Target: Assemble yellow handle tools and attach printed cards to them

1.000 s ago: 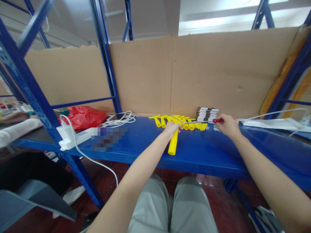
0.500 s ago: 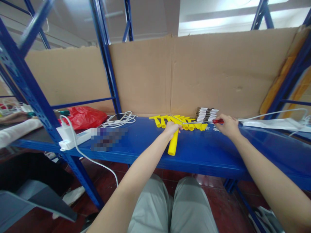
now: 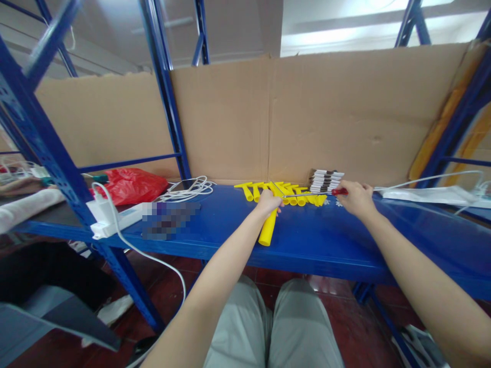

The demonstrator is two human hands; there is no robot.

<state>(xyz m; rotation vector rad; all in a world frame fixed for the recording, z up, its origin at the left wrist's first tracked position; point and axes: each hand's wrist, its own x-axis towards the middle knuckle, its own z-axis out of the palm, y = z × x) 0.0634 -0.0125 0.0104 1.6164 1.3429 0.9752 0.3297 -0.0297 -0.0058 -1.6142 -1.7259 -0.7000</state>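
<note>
A smooth yellow tube, round-mouthed at its near end, projects from beneath the left hand, which is closed around it. The right hand grips a red-handled screwdriver, shaft directed toward the tube.

The held tube has swung at its lower end towards the person's left, so it now leans more steeply across the shelf than in either earlier picture. The left hand gripping it has shifted slightly the same way, and more of the yellow row shows just to the right of its fingers. The screwdriver has followed leftwards, its shaft now dipping a little more towards the tube. The right hand, on the handle, has moved left as well, closer to the stack. The whole view has also slid slightly, posts and cardboard sitting a touch further left.
</note>
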